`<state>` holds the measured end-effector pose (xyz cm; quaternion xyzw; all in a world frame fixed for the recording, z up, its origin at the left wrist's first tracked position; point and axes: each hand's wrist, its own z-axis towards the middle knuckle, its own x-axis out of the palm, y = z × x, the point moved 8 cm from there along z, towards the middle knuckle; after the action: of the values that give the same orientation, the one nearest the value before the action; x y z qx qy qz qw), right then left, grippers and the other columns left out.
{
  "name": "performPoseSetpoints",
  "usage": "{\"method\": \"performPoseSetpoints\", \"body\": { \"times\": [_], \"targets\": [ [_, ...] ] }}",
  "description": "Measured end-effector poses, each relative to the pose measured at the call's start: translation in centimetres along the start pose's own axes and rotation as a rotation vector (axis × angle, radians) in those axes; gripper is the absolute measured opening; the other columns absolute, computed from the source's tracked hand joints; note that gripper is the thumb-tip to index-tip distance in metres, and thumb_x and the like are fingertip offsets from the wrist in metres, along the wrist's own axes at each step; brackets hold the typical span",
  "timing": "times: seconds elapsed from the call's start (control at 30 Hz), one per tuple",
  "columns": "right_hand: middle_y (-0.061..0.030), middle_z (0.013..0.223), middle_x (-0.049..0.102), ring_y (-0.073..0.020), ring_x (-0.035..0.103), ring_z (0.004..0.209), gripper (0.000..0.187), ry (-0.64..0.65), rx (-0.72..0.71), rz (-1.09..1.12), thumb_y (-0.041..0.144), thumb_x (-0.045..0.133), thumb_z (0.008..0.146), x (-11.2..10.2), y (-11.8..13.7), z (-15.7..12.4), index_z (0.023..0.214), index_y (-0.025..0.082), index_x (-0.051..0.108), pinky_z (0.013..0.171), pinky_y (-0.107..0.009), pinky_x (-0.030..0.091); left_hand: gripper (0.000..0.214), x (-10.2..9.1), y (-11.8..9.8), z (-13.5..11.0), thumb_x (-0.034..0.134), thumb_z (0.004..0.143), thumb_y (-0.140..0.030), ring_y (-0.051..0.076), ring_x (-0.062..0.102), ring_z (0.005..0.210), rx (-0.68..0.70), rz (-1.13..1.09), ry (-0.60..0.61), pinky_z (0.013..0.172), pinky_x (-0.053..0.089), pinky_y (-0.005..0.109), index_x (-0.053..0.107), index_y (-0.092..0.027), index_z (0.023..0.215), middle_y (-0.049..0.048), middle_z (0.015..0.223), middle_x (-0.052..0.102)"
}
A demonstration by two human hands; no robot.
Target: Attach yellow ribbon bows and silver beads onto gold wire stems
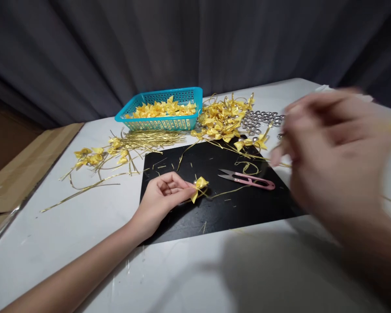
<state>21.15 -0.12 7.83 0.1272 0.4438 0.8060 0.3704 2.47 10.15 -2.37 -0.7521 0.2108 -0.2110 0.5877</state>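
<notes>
My left hand is closed in a pinch on a small yellow ribbon bow with a silver bead at its top, held over the black mat. Thin gold cord trails from the bow to the right across the mat. My right hand is raised at the right, large and smeared by motion; its fingers look bent, but whether anything is between them cannot be made out. Pink-handled thread snips lie on the mat between both hands, blades pointing left.
A blue basket full of yellow ribbon pieces stands at the back. In front of it lies a bundle of gold cords. Yellow bows are heaped beside silver beads; more bows lie left. Cord scraps dot the mat.
</notes>
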Motion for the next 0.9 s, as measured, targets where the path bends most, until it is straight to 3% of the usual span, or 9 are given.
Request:
{"method": "performPoseSetpoints", "body": {
  "times": [0.07,0.2,0.33,0.5,0.73,0.9],
  "targets": [
    [0.0013,0.072,0.055,-0.0031,0.049,0.047,0.005,0.069,0.067,0.017,0.015,0.054,0.086,1.9,-0.5,-1.3,0.083,0.018,0.055,0.039,-0.013,0.040,0.018,0.1,0.0,0.0,0.075,0.068,-0.017,0.004,0.059,0.061,-0.001,-0.022,0.024,0.058,0.043,0.010,0.058,-0.014,0.062,-0.0012,0.069,0.071],
    [0.0009,0.070,0.055,-0.0071,0.054,0.058,0.008,0.311,0.115,0.018,0.013,0.053,0.084,5.8,-1.2,-4.6,0.083,0.019,0.057,0.046,-0.013,0.047,0.012,0.2,-0.2,-0.1,0.071,0.073,-0.016,0.002,0.052,0.054,0.023,-0.066,0.058,0.053,0.039,0.010,0.059,-0.015,0.069,-0.0058,0.059,0.064],
    [0.0002,0.068,0.055,-0.0071,0.051,0.058,0.012,0.474,0.071,-0.077,0.009,0.051,0.083,7.4,-1.5,-6.2,0.080,0.017,0.059,0.049,-0.015,0.045,0.007,0.2,-0.4,-0.1,0.068,0.075,-0.014,0.002,0.049,0.056,0.051,-0.065,0.054,0.053,0.036,0.009,0.062,-0.016,0.073,-0.0074,0.060,0.060],
    [0.0012,0.063,0.052,-0.0063,0.046,0.053,0.013,0.501,0.004,-0.155,0.007,0.050,0.081,7.5,-1.5,-6.2,0.077,0.014,0.059,0.047,-0.017,0.039,0.003,0.1,0.0,0.0,0.070,0.073,-0.017,0.003,0.054,0.061,0.010,-0.051,0.040,0.057,0.040,0.009,0.068,-0.016,0.072,-0.0042,0.066,0.066],
    [0.0028,0.059,0.046,-0.0059,0.041,0.050,0.014,0.512,-0.039,-0.203,0.005,0.049,0.081,7.5,-1.4,-6.2,0.075,0.013,0.059,0.048,-0.018,0.034,0.016,-0.4,0.2,0.0,0.079,0.062,-0.018,0.007,0.061,0.066,-0.008,-0.082,-0.004,0.064,0.047,0.012,0.070,-0.017,0.075,-0.0022,0.071,0.071],
    [0.0020,0.060,0.047,-0.0061,0.042,0.051,0.013,0.520,-0.034,-0.204,0.005,0.049,0.081,7.6,-1.5,-6.1,0.075,0.013,0.059,0.048,-0.018,0.034,0.017,-0.3,0.4,-0.1,0.079,0.063,-0.020,0.008,0.063,0.068,-0.017,-0.063,0.006,0.067,0.048,0.014,0.072,-0.018,0.078,-0.0006,0.072,0.072]
  ]
}}
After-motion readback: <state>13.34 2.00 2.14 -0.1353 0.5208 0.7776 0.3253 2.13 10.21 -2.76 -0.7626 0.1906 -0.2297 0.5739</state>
